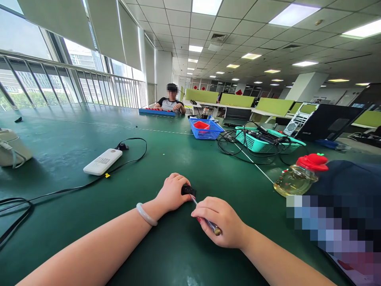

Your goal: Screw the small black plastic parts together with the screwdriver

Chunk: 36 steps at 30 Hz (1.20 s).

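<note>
Nearest you, your right hand (222, 220) pinches a slim screwdriver-like tool with a metal shaft and a brass-coloured butt (214, 229) between thumb and fingers, the butt tilted back toward your palm and the shaft slanting forward and to the left, a pen-like hold that seems chosen for fine control. Just beyond, your left hand (174, 192), with a pale ring-shaped bracelet (145, 215) on its wrist, curls its fingers around a small black block (187, 190), probably to steady it against the tool; the block sits low over the smooth dark green worktop (166, 254), directly ahead of you. The tip ends beside your left thumb, and you cannot tell whether it meets the block. No near edge of the worktop shows, so both forearms have surface beneath them. On your right, the clear glass jar with a red lid (294, 180) stands well apart from the tool, yet it marks the limit for a wide elbow swing. On your left, more room opens before the white oblong device (102, 161) and its thin black cable (146, 147). Farther out, the blue plastic basket (206, 134) and the turquoise plastic basket (254, 143), with black cables spilling over its side, bound your forward reach; a seated person (171, 103) is at the far edge.
</note>
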{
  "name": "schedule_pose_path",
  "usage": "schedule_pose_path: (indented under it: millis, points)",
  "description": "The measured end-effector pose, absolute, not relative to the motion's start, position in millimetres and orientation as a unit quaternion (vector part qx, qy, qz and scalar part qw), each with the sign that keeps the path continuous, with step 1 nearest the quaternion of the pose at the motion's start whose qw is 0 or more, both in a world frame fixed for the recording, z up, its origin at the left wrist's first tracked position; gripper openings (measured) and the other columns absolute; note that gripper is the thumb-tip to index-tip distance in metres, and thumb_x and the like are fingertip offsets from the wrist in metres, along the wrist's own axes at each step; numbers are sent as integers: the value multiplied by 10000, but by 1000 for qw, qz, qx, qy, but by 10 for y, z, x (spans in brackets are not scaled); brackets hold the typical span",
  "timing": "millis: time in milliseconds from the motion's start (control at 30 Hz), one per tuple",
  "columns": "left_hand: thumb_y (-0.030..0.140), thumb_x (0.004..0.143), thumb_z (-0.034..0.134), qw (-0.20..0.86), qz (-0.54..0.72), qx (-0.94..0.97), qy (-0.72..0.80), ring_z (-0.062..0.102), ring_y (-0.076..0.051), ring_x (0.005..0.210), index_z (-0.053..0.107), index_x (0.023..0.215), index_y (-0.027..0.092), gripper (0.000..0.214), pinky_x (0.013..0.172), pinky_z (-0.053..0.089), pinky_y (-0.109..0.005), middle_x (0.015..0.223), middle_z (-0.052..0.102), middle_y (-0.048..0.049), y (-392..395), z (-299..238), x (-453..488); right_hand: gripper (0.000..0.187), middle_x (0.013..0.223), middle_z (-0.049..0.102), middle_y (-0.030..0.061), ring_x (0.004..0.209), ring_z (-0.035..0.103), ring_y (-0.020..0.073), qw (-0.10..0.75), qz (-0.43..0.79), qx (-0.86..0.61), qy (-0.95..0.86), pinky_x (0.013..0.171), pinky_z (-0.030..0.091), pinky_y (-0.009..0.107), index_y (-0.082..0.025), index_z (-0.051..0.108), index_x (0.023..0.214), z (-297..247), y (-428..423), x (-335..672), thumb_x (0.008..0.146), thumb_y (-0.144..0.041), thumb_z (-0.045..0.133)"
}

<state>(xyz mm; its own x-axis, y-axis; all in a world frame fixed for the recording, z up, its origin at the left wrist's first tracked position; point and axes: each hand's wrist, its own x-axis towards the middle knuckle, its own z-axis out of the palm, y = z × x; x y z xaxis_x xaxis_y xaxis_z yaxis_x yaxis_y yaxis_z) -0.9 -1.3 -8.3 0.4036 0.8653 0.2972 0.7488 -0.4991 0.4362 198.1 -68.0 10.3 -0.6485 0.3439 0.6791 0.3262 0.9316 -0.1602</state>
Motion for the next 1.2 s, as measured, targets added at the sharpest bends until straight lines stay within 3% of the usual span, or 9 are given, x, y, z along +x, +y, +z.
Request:
schedule_pose_path:
  millis: [267,600,767,1200]
  points:
    - [403,657,843,102,255,823,498,475,-320,1232,642,884,218,355,1029,399,-490,1073,705,-53,-1,-116,0,256,842,694,32,722,552,170,337,-3,-172,-926,685,514,315,-204,615,998,96,-712,1952,816,-62,505]
    - [393,632,856,103,251,825,496,455,-334,1263,661,919,236,381,1051,369,-512,1103,702,-48,-6,-138,0,281,813,692,22,721,573,163,389,92,-210,-892,675,518,294,-225,618,968,110,-701,1948,792,-41,500]
    - [401,602,875,113,244,824,499,453,-334,1264,660,928,230,426,1058,367,-517,1130,694,-49,0,-142,-4,259,804,690,15,708,603,155,387,77,-233,-889,674,504,290,-227,624,938,104,-718,1949,798,-53,493]
    - [420,600,873,129,253,825,488,455,-331,1266,630,864,228,407,1050,384,-518,1107,695,-56,20,-151,0,219,752,646,20,608,467,151,239,-66,-172,-953,571,371,300,-185,649,882,-1,-710,1922,739,-77,523]
